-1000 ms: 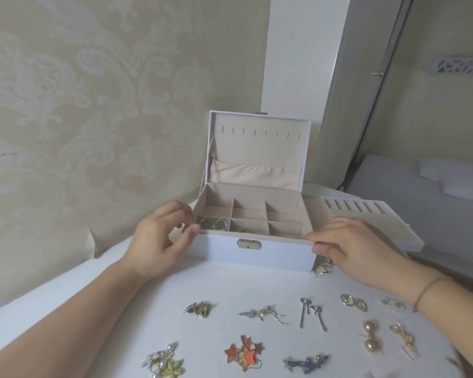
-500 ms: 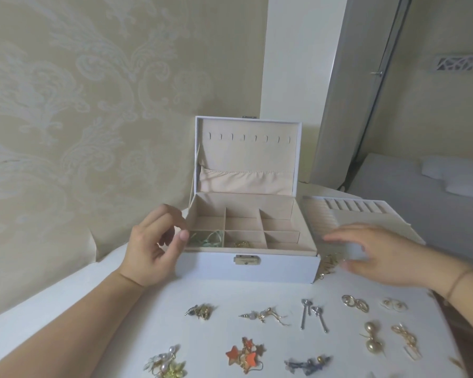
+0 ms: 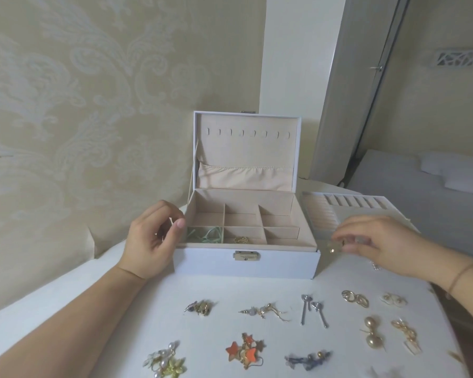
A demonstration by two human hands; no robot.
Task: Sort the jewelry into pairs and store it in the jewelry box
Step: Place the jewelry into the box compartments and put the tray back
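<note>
A white jewelry box [image 3: 246, 264] stands open on the table, lid upright, with beige compartments. A green piece [image 3: 212, 233] lies in the front left compartment and a gold piece [image 3: 241, 240] in the front middle one. My left hand [image 3: 153, 240] rests against the box's left front corner, fingers curled and holding nothing. My right hand [image 3: 377, 242], just right of the box, pinches a small gold earring [image 3: 335, 246] between its fingertips. Several paired earrings lie in rows in front: orange stars [image 3: 243, 353], silver drops [image 3: 313, 312], gold hoops [image 3: 355, 298], gold balls [image 3: 373, 335].
The box's removable white tray [image 3: 344, 207] with ring slots sits to the right behind my right hand. A patterned wall is close on the left. The table edge runs down the right side, with a bed [image 3: 434, 186] beyond it.
The box now sits squarer to me. My right hand left the box's right corner, moved right and picked up a small gold earring. My left hand stayed at the left corner.
</note>
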